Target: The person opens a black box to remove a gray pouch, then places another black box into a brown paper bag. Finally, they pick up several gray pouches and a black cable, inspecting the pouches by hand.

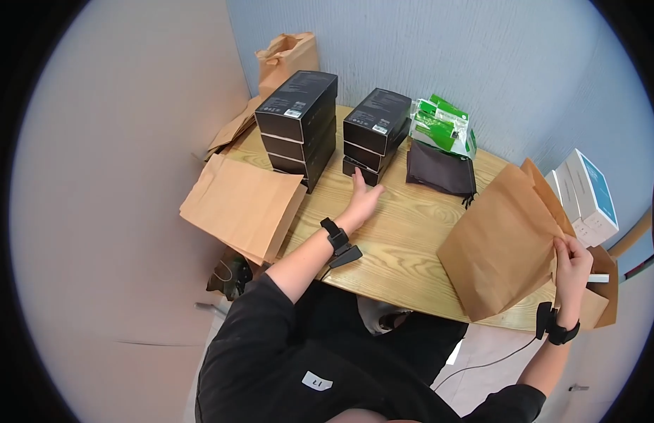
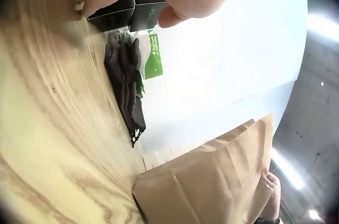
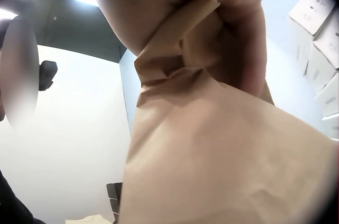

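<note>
My right hand [image 1: 572, 268] pinches the rim of a brown paper bag [image 1: 500, 243], which stands tilted at the right front of the table. In the right wrist view the bag's crumpled edge [image 3: 175, 70] is bunched between thumb and fingers. My left hand [image 1: 362, 203] reaches forward over the table, fingers extended, fingertips right at the lower front of a stack of black boxes [image 1: 375, 134]. Nothing shows in its grasp. Behind the left hand in its wrist view, a dark drawstring pouch [image 2: 124, 78] lies on the wood.
A taller black box stack [image 1: 299, 127] stands to the left. Paper bags [image 1: 242, 201] lie at the left edge, with another upright bag [image 1: 288, 60] behind. Green-and-white packs [image 1: 443, 127] sit by the wall. White boxes [image 1: 588, 194] stand at the right, beyond the held bag.
</note>
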A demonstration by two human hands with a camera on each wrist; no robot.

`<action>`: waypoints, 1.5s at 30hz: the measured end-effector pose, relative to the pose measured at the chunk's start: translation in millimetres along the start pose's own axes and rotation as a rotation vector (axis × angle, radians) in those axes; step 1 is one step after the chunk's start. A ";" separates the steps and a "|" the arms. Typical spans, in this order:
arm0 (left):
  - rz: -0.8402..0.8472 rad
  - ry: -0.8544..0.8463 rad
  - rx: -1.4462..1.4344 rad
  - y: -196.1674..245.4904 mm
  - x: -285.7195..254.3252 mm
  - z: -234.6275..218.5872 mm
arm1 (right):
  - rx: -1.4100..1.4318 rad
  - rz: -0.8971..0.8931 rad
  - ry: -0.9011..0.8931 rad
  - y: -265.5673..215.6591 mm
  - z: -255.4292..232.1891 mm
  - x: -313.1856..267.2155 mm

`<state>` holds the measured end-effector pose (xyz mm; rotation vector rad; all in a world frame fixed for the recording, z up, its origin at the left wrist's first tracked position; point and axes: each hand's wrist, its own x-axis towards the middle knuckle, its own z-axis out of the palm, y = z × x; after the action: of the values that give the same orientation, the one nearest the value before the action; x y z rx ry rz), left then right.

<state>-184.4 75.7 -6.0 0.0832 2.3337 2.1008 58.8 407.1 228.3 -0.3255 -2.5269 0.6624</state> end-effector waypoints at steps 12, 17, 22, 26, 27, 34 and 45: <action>-0.245 -0.406 -0.214 24.1 22.4 -43.7 | -0.189 0.085 -0.018 10.4 1.9 18.5; -0.236 -0.333 -0.224 29.8 19.6 -56.0 | -0.181 -0.182 0.266 -19.7 -2.8 1.1; 0.363 0.258 0.196 -19.2 44.4 -36.8 | 0.423 -0.386 0.127 -107.1 57.8 -50.5; 0.434 0.117 0.114 -7.4 46.3 -39.8 | 0.566 -0.326 -0.433 -150.4 209.8 -12.6; 0.494 0.020 0.086 4.0 44.7 -42.5 | 0.513 -0.397 -0.340 -138.5 253.8 7.1; 0.330 -0.004 -0.105 1.7 41.9 -49.6 | 0.652 -0.100 -0.377 -100.0 384.9 70.6; 0.291 -0.139 -0.264 -8.4 48.6 -41.3 | 0.943 -0.122 -0.175 -78.2 426.5 62.2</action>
<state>-234.7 35.7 -8.3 0.5782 2.0508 2.4210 -225.9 194.6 -28.1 0.2313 -2.0546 1.7543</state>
